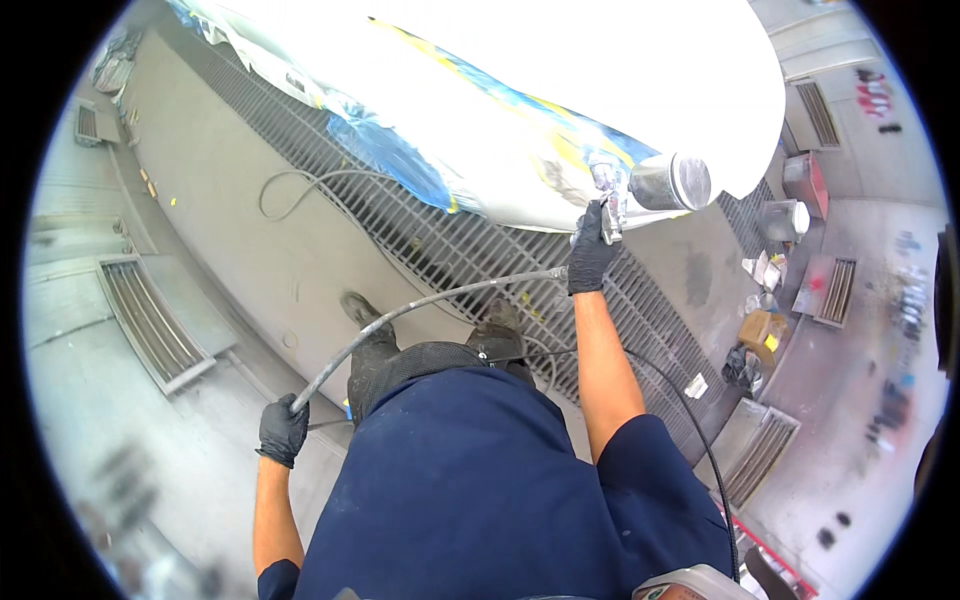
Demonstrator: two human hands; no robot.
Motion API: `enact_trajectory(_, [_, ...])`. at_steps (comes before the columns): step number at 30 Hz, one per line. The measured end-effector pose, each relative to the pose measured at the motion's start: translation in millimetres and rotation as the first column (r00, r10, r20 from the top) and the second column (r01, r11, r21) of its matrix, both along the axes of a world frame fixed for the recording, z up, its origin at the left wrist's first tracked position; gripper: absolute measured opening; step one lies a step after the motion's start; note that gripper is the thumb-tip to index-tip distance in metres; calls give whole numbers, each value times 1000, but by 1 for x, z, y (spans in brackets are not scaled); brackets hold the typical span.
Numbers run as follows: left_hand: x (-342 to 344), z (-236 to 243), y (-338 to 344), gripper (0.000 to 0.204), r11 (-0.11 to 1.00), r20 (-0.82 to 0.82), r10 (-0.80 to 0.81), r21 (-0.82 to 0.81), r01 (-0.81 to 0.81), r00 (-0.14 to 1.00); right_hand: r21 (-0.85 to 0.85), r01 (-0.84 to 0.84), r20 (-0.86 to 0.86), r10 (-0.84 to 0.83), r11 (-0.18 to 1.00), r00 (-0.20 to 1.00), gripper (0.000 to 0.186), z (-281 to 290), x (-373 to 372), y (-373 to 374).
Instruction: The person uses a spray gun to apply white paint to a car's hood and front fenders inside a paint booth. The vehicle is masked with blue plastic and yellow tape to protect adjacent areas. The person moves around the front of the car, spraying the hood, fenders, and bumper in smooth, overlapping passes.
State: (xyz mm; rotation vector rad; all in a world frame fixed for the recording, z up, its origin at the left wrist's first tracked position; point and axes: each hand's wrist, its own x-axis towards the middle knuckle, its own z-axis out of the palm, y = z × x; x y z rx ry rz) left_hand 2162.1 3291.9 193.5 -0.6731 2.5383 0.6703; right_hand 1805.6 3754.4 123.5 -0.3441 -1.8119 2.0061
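In my right hand (592, 250), black-gloved and closed around the handle, is a metal spray gun (612, 190). Its round grey paint cup (672, 182) sticks out to the right of the gun. A grey air hose (440, 294) runs from the base of the gun in an arc to my left hand (283, 431). That hand, also gloved in black, is wrapped round the hose at my left side. Just beyond the gun stands a large white vehicle body (640, 70), partly covered with blue masking film (390, 155) and yellow tape.
Metal floor grating (460, 255) runs under the vehicle and past my feet. More hose (275, 190) loops over the floor on the left. To the right, along the wall, are a cardboard box (762, 335), a black plastic bag (741, 368), a bucket (783, 222) and crumpled paper.
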Motion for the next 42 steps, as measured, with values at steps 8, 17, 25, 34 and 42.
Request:
enact_trajectory(8, [-89, 20, -215, 24, 953, 17, -303, 13, 303, 953, 178, -29, 247, -16, 984, 969, 16, 48, -14, -147])
enact_trajectory(17, [-241, 6, -331, 28, 920, -60, -350, 168, 355, 935, 330, 640, 25, -684, 694, 729, 32, 37, -32, -116])
enact_trajectory(25, [-362, 26, -475, 27, 901, 5, -433, -35, 433, 902, -43, 530, 245, -505, 847, 828, 21, 1, -97, -359])
enact_trajectory(34, [-544, 3, -584, 29, 750, -4, -660, 53, 659, 751, 98, 263, 484, -277, 960, 830, 27, 28, -164, -469])
enact_trajectory(42, [-714, -72, -746, 32, 788, 50, -602, 201, 582, 797, -334, 683, -7, -727, 649, 687, 32, -5, -174, -546])
